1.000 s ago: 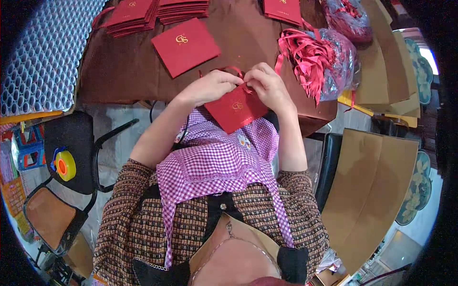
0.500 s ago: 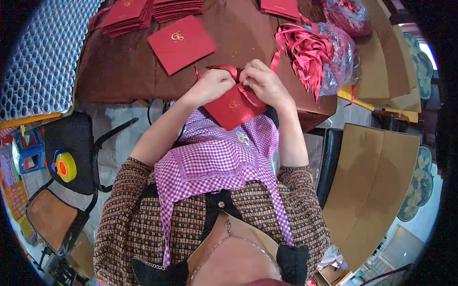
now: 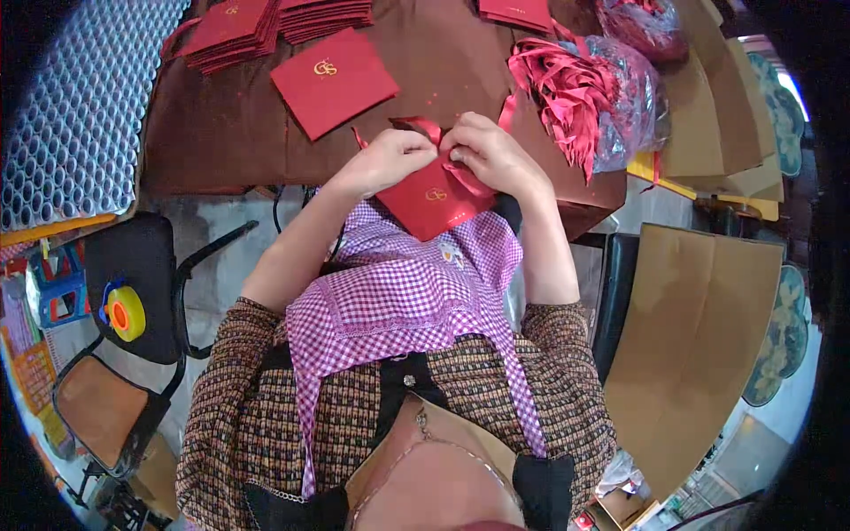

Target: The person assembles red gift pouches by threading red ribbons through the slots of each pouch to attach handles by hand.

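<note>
A small red card or pouch with a gold emblem (image 3: 431, 200) lies at the table's near edge, its lower corner over my apron. My left hand (image 3: 390, 163) is closed, thumb and forefinger pinching at the top of it. Close beside, my right hand (image 3: 493, 156) has its fingers curled and pressed together. A red ribbon (image 3: 422, 126) runs between the two hands. One of its strands crosses the red piece under my right hand, and another rises to the right. The spot where the fingertips grip the ribbon is partly hidden.
Another red piece (image 3: 335, 81) lies beyond my left hand, with stacks of similar ones (image 3: 232, 32) farther back. Loose red ribbons (image 3: 567, 93) spill from a clear plastic bag on the right. A tray of many round cells (image 3: 75, 115) stands at left; cardboard boxes (image 3: 695, 354) are at right.
My right hand's fingers have shifted slightly, and the ribbon strand below them has moved a little. My left hand keeps nearly the same pinch, and the red piece stays in place.
</note>
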The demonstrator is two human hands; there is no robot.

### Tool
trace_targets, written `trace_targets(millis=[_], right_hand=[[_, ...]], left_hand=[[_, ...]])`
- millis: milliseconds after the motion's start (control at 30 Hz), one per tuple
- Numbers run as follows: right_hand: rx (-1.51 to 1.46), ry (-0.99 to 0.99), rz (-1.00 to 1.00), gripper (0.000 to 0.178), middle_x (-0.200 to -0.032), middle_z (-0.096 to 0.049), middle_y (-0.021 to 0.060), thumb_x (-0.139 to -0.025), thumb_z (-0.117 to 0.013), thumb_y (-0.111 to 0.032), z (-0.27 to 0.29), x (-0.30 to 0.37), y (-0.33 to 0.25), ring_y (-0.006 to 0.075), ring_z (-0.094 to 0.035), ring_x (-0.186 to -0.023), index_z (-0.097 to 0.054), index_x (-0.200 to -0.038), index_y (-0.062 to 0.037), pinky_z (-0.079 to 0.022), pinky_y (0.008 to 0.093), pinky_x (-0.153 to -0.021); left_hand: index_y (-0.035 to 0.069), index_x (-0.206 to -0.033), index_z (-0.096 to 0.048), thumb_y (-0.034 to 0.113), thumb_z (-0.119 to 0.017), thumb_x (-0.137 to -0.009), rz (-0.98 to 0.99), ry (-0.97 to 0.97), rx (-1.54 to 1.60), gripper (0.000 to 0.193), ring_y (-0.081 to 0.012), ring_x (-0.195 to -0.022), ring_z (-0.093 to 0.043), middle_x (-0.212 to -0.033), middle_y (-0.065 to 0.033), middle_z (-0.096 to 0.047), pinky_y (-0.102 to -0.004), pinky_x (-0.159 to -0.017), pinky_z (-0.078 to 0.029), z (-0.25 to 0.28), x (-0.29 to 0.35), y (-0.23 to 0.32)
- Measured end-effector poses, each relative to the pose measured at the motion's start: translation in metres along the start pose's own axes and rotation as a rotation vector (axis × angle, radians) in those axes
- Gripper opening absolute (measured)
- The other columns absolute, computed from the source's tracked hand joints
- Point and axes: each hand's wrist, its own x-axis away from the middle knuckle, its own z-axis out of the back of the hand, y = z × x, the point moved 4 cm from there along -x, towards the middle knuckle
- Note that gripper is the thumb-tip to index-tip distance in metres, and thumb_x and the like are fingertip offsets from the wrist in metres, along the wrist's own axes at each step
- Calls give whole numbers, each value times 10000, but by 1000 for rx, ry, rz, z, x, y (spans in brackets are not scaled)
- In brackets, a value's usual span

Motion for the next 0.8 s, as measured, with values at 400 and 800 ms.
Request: trace_targets(millis=[400,800], right_hand=[[14,-23,59,117,-858,-523,97,-768,-620,9,12,10,1,280,-554,-864,-595,-877,-24,-454,354,-740],[13,8,-74,92,-839,-533,98,-794,-615,-2,14,18,20,276,-563,-831,-611,-881,-31,-456,356,-724]], left_hand=[[58,-794,-584,117,-548,-856,290,217,516,92,-68,-585,-450,-677,7,-532,-211,-530,-374,8,4,-10],[20,-1155,-537,-26,-530,-828,31,598,364,330,-80,-757,-533,-950,-39,-590,-210,-662,-446,45,13,3]])
